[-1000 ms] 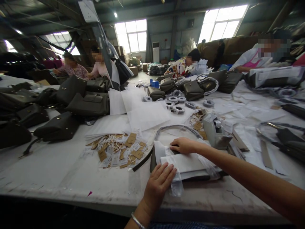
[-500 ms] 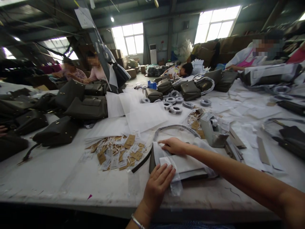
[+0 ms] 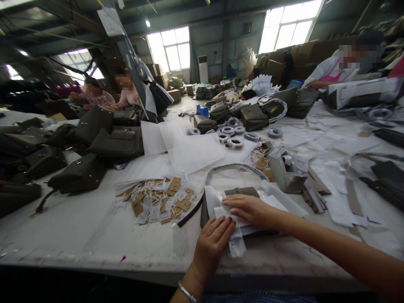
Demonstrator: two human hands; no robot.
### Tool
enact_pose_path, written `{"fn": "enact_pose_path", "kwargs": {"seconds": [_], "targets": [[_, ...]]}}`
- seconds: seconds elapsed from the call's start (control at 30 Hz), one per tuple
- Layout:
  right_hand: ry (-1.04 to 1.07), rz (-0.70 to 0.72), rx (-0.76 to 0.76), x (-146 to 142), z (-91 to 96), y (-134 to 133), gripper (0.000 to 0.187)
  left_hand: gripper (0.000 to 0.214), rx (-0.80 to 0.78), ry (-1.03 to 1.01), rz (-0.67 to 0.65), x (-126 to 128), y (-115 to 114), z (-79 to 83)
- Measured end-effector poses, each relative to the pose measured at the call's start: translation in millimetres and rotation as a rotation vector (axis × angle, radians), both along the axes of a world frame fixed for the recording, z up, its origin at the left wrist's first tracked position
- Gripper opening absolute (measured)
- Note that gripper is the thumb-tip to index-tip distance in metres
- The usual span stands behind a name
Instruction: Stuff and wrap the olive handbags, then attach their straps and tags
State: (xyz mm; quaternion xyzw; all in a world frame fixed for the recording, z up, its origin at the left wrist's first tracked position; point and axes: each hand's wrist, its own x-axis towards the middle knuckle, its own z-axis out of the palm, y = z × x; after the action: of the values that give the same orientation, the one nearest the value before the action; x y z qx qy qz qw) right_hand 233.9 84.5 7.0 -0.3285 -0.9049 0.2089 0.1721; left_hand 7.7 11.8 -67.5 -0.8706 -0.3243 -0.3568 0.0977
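In front of me a dark olive handbag point(image 3: 244, 191) lies on the table, partly covered by white wrapping sheets point(image 3: 279, 201). Its handle point(image 3: 235, 166), wrapped in clear film, arches up behind it. My left hand point(image 3: 213, 240), with a bracelet at the wrist, rests flat on the near left edge of the white sheet and the bag. My right hand point(image 3: 249, 209) is stretched out flat across the sheet on top of the bag. A strip of clear plastic point(image 3: 237, 247) hangs down between my hands. A dark strap point(image 3: 191, 213) curves out to the left of the bag.
Paper tags with strings point(image 3: 160, 200) are heaped to the left. Behind them lie white foam sheets point(image 3: 195, 153). A grey tape dispenser point(image 3: 285, 170) stands right of the bag. Dark handbags point(image 3: 116, 141) pile up at left. Co-workers point(image 3: 334, 69) sit across the table.
My right hand has moved from the bag's far left corner back towards me and now lies flat. The white sheet has folded down, uncovering part of the dark bag. My left hand has hardly moved.
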Motion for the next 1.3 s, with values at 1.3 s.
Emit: {"fn": "enact_pose_path", "kwargs": {"seconds": [1.3], "targets": [[-0.19,-0.072,-0.142,6,-11.9,67,0.047,0.037,-0.015,0.08,-0.134,-3,12,6.3]]}}
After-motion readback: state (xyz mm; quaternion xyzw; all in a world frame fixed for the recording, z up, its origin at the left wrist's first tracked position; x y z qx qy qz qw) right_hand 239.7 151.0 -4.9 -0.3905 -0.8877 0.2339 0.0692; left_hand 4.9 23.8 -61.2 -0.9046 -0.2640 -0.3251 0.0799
